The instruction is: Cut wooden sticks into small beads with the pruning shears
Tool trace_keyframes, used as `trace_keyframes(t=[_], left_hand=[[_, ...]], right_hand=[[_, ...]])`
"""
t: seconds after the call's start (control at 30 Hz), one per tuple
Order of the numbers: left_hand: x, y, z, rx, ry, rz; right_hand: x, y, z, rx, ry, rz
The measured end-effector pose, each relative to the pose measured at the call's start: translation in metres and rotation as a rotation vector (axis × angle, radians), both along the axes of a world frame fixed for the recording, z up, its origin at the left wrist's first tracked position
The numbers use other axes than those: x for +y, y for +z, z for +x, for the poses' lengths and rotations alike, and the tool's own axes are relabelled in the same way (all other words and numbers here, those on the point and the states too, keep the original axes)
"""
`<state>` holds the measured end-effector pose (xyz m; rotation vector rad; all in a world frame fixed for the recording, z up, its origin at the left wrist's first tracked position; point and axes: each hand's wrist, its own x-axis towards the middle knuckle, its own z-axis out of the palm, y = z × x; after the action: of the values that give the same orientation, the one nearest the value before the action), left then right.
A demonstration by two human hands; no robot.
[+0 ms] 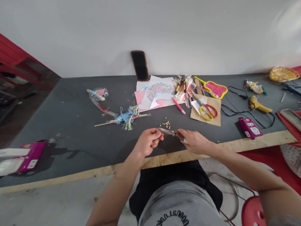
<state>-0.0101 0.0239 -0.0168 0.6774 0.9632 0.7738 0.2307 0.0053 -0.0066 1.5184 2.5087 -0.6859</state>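
Note:
My right hand (193, 140) is closed around the handles of a pair of pruning shears (171, 131), whose metal jaws point left. Near the jaw tips, my left hand (150, 141) is closed, thumb and finger pinched together; what they hold is too small or hidden to make out. Just beyond the shears, several small pale cut pieces (166, 125) lie scattered on the dark grey table (94, 150). Further left is a bundle of blue and pale plastic strands (124, 117) with a wooden stick (101, 124) by it.
A phone (140, 66) leans on the wall. Nearby are printed paper (162, 86), a pink marker (178, 105) and scissors (208, 112) on brown card. A yellow glue gun (260, 104) with a black cord and a purple box (250, 127) lie right; another purple device (33, 155) stands left.

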Motion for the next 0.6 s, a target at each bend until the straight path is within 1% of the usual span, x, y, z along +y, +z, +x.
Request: trace_keyframes(t=[0.13,0.23,0.4,0.5,0.6], left_hand=[[0.004,0.005,0.001,0.038,0.024,0.024],[0.004,0.005,0.002,0.042,0.030,0.017],[0.003,0.005,0.003,0.032,0.032,0.007],[0.003,0.006,0.004,0.038,0.030,0.026],[0.003,0.007,0.005,0.062,0.064,0.098]], right_hand=[[-0.001,0.008,-0.003,0.075,-0.047,-0.079],[-0.001,0.012,-0.003,0.100,-0.071,-0.134],[-0.002,0.014,-0.001,0.143,-0.072,-0.206],[-0.001,0.010,0.001,0.142,-0.082,-0.156],[0.002,0.004,0.004,0.107,-0.092,-0.026]])
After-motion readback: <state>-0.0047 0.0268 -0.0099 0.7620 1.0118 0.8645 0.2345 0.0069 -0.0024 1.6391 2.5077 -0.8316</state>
